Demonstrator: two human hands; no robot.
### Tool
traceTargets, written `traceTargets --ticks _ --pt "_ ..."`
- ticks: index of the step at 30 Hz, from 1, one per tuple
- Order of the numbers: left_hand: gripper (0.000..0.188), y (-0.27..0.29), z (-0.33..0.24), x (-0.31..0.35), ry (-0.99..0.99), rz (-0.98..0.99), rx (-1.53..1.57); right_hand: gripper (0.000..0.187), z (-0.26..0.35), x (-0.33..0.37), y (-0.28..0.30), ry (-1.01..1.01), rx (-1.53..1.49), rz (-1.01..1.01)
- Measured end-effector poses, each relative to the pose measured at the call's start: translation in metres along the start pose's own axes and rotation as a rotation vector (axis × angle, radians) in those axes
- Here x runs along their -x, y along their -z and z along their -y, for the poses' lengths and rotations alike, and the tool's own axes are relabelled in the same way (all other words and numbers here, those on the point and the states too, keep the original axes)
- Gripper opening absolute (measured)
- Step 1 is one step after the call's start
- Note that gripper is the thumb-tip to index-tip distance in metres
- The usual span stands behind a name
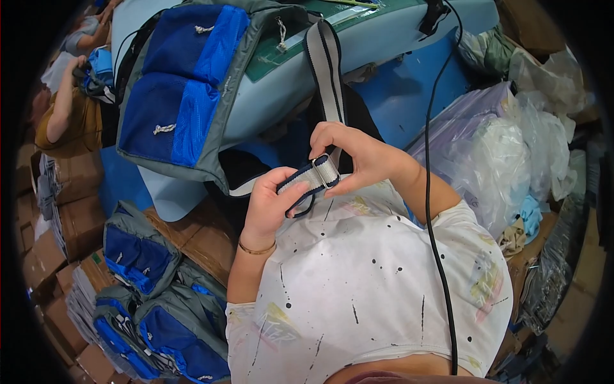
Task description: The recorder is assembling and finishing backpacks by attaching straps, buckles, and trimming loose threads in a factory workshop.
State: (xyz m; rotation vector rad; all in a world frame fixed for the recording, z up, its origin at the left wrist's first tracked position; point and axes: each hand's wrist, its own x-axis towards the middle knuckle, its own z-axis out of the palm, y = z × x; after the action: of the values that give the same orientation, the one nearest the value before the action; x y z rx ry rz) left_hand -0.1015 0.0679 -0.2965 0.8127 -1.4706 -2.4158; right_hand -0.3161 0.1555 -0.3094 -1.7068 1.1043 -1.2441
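My left hand (268,201) is closed on a grey webbing strap (293,184) with dark edges, its thumb lying along the band. A metal slide buckle (320,171) sits on the strap between my hands. Curled around the buckle end is my right hand (355,153), with thumb and fingers on either side of it. The strap runs up to the grey and blue bag (214,89), which lies on the light-blue table to the far left. White cord pulls (164,128) hang from its blue mesh pockets.
The light-blue table (268,109) carries a green mat (339,29). A black cable (428,160) hangs down on my right. Clear plastic bags (495,166) are piled at right. Several similar bags (179,326) lie lower left, near cardboard boxes. Another person (70,128) is at far left.
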Motion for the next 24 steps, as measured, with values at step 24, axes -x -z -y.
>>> traceTargets --ticks 24 --pt "0.014 0.019 0.001 0.002 -0.132 0.002 0.060 0.039 0.013 -0.025 0.004 0.261 0.305 -0.071"
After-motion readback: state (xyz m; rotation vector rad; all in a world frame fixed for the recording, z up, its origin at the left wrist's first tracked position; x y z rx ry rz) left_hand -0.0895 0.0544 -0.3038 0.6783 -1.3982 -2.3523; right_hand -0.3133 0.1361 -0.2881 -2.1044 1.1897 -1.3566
